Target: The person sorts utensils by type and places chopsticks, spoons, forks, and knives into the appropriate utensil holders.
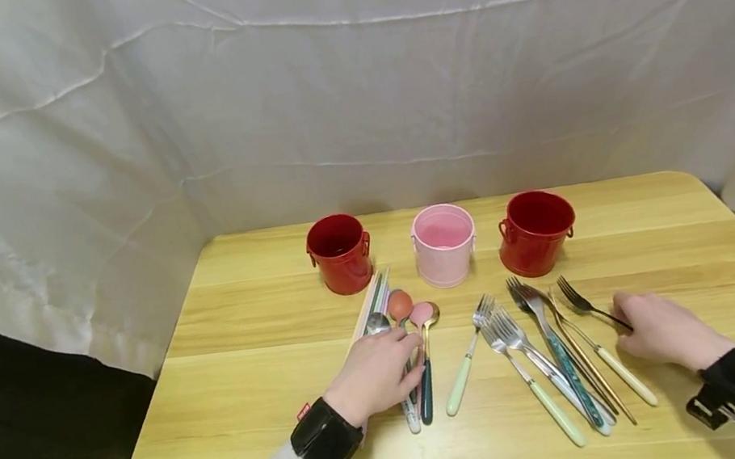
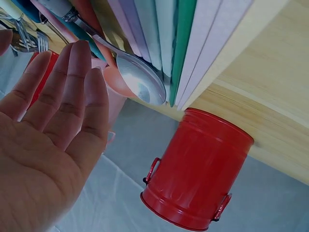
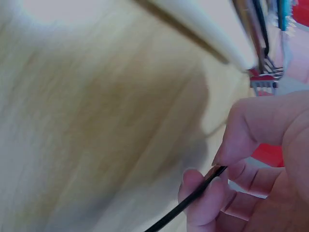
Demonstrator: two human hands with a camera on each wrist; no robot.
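- While the right hand (image 1: 661,329) pinches the thin handle of a black fork (image 1: 575,297) between thumb and fingers, that fork sits to the right of the pink bucket (image 1: 447,263) and nearer the person, its tines pointing away from them.
- Left of the pink bucket and nearer the person, the left hand (image 1: 379,371) is spread above the spoons, its fingers nearly straight; whether the fingertips touch any of them, I can't tell.
- Under and around that hand, front-left of the pink bucket, are a silver spoon (image 2: 142,79), an orange spoon (image 1: 400,305), a pink spoon (image 1: 420,314) and a spoon with a dark handle (image 1: 428,395).
- Further left of the pink bucket than most of these spoons, pastel chopsticks (image 2: 183,48) lie side by side, one of them green.
- Directly in front of the pink bucket lies a fork with a pale green handle (image 1: 460,387).
- Front-right of the pink bucket, more forks overlap, including one with a marbled teal handle (image 1: 576,381) and one with a cream handle (image 1: 627,376).
- One red bucket (image 1: 346,273) stands left of the pink bucket, another red bucket (image 1: 535,249) right of it.
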